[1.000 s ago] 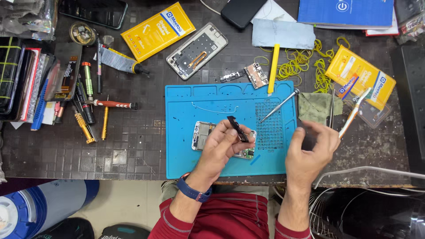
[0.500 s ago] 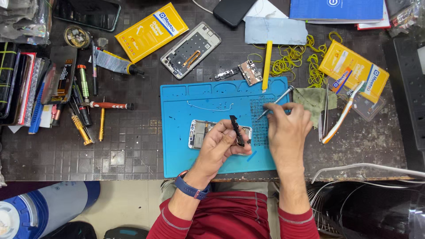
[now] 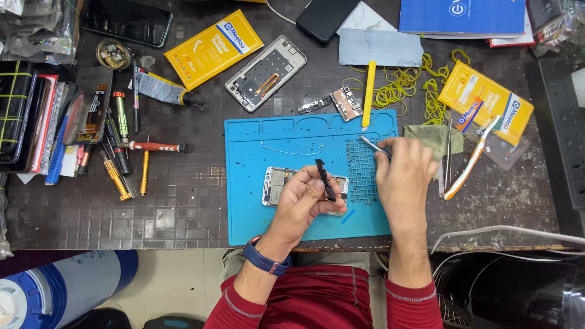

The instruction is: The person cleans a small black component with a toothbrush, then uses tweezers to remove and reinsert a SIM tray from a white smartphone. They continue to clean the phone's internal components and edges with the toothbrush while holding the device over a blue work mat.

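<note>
A: Holding a thin black strip part [image 3: 325,180] pinched between thumb and fingers, the left hand [image 3: 303,201] sits closed on it at about six o'clock on the blue work mat [image 3: 274,140], the strip standing nearly upright above an opened phone [image 3: 277,185]

B: And the phone itself?

A: It lies flat on the mat, mostly under that left hand, white-framed, with its inner parts facing up (only its nine o'clock end shows clearly)

B: What about the right hand [image 3: 403,172]?

A: It is at three o'clock on the mat, fingers curled shut around a slim metal tool [image 3: 371,144] whose tip points toward ten o'clock, over the mat's gridded patch. It looks like tweezers, though I cannot tell for sure

B: What lies around?

A: At twelve o'clock from the mat, a yellow pry stick [image 3: 368,93] overlaps the mat's top edge, with a small circuit board [image 3: 345,103] just beside it at its nine o'clock. A bare phone frame [image 3: 265,72] lies tilted toward eleven o'clock. Screwdrivers [image 3: 131,164] cluster at nine o'clock, well apart from the mat. A tangle of yellow rubber bands [image 3: 405,85] sits at one o'clock, and a green cloth [image 3: 436,137] is just beside the right hand at its one o'clock
</note>
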